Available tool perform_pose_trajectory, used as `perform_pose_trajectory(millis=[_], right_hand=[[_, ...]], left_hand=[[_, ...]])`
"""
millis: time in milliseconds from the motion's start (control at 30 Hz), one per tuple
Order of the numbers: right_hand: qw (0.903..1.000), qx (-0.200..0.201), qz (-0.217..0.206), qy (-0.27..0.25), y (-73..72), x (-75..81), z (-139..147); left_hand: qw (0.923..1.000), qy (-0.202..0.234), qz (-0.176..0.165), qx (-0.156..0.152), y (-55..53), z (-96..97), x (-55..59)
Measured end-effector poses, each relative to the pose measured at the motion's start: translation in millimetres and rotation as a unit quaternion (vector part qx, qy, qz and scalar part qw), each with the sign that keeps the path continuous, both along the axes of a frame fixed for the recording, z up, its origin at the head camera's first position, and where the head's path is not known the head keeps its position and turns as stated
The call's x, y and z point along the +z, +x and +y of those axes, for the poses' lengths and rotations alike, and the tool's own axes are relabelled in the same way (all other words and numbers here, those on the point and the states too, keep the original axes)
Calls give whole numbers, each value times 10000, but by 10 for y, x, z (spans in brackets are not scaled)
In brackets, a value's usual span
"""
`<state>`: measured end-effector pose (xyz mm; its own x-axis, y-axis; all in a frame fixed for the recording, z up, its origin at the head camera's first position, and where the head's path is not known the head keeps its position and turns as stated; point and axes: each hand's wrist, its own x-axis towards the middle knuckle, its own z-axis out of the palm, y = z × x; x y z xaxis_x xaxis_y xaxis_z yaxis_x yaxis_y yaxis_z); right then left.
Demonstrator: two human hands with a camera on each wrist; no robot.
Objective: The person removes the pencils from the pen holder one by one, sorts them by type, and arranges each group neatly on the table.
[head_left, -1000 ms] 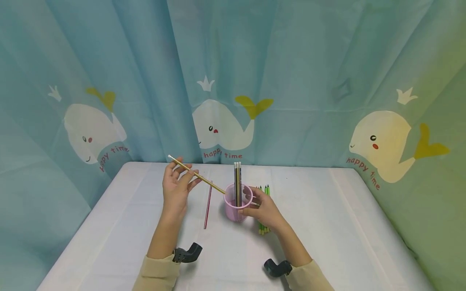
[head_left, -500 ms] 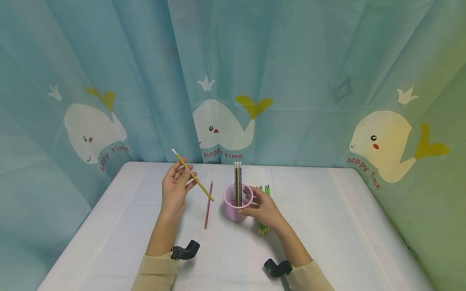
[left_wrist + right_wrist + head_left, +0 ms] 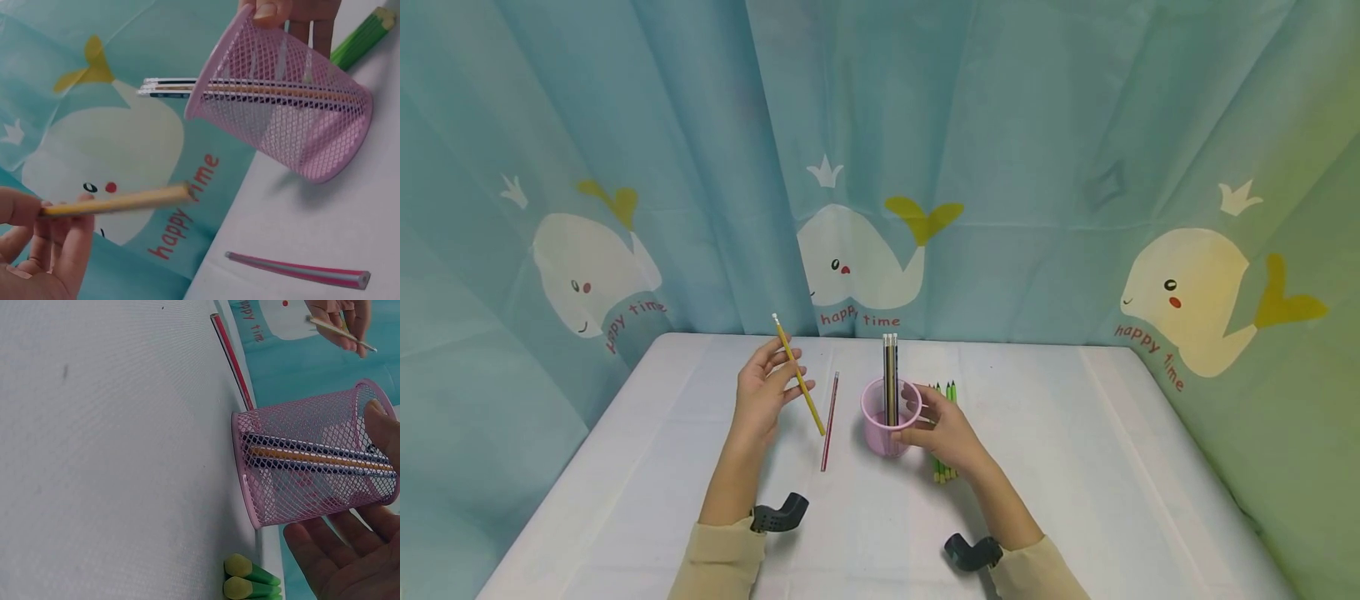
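Note:
My left hand (image 3: 766, 390) pinches a yellow pencil (image 3: 800, 379) between thumb and fingers, left of the cup. The pencil slants, its white eraser end up and its lower end near a red pencil (image 3: 829, 423) that lies on the table. A pink mesh pencil cup (image 3: 880, 437) stands upright, and my right hand (image 3: 946, 429) grips it by its right side, thumb at the rim. Several pencils (image 3: 312, 456), dark and orange-yellow, stand inside it with eraser ends up. In the left wrist view the yellow pencil (image 3: 119, 203) is somewhat blurred.
Several green pencils (image 3: 945, 473) lie side by side on the white table (image 3: 1075, 467), right of the cup and partly behind my right hand. Behind the table's far edge hangs a blue-green curtain (image 3: 1022, 167) with whale prints.
My left hand has drawn the yellow pencil away from the cup's rim to the left and turned it steeper, its lower end now down by the red pencil. My right hand stays on the cup.

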<state>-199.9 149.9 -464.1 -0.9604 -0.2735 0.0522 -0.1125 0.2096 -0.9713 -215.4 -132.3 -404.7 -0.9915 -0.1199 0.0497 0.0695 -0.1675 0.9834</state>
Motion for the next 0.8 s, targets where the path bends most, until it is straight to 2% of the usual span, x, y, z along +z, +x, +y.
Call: perform_pose_trajectory(millis=[333,600,800], right_hand=[[10000,53,39,-12,13,6,-4],[10000,34,26,17,11,0,0],[10000,26,19,-2,6,1,-2]], left_hand=[[9943,-1036,-206,-118,-20,-43,-63],[9911,-1283,-341,-61,-56,-80,-133],[9899,-1349,-413,-126,-104,-98,-216]])
